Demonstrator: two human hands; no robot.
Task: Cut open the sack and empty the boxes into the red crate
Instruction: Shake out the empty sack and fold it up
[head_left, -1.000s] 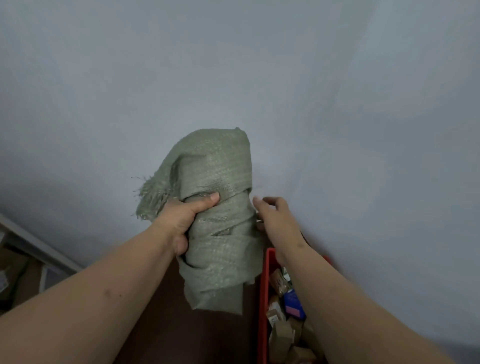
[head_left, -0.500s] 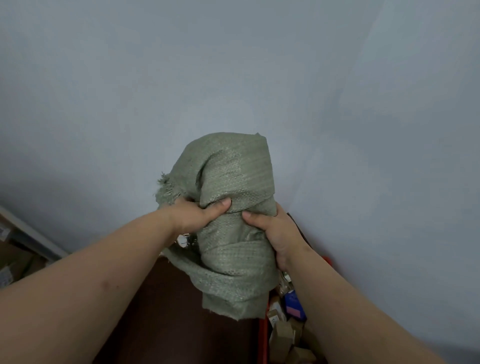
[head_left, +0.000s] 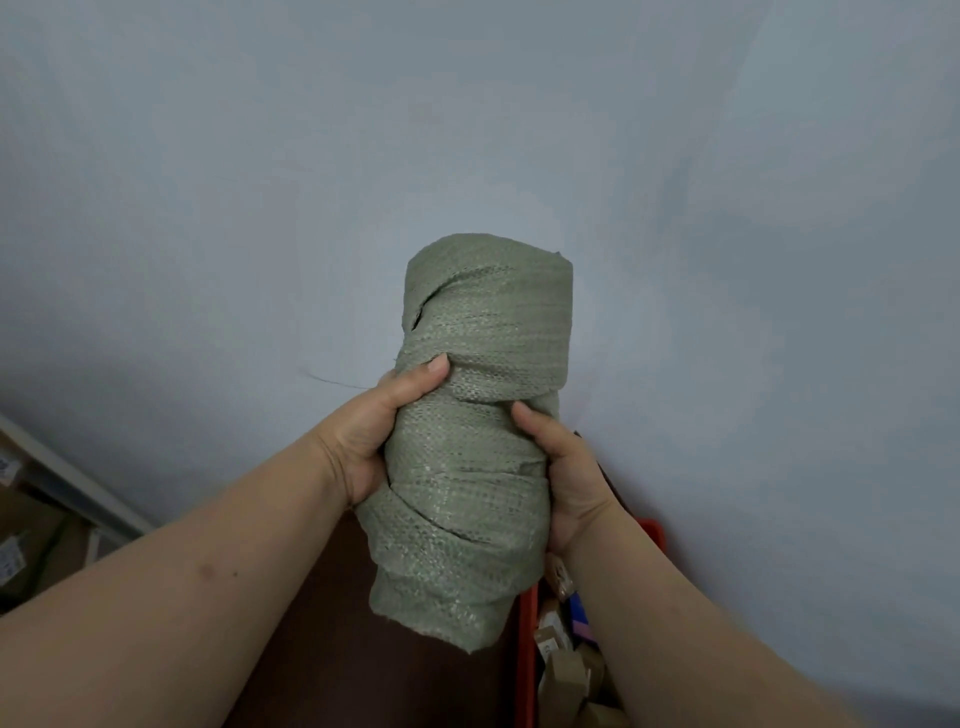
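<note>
Plain pale grey-blue wall (head_left: 467, 130) across most of the view, above a dark brown floor or surface (head_left: 337, 649) at the bottom. At the lower left edge, a pale shelf rail (head_left: 67, 483) with blurred brown cartons and white labels (head_left: 8, 470) under it; writing too small to read.

Held up in the centre, against the wall: a green woven sack (head_left: 483, 415), rolled and bunched into a thick bundle. Long axis close to upright, rounded folded end pointing up, loose raw edge hanging down toward the bottom. No print or brand visible on the weave.

Left hand (head_left: 379, 436) wrapped around the bundle's left side, thumb pressed across the front, fingers hidden behind. Right hand (head_left: 566, 478) wrapped around the right side slightly lower, thumb tip on the front, fingers curled behind. Both bare forearms reaching up from the bottom corners.

Below the sack's lower right and under the right forearm: red crate (head_left: 524, 649), only its left wall and part of its far rim showing, holding small cardboard boxes (head_left: 563, 675) and a blue and pink box (head_left: 581, 618). Labels unreadable.
</note>
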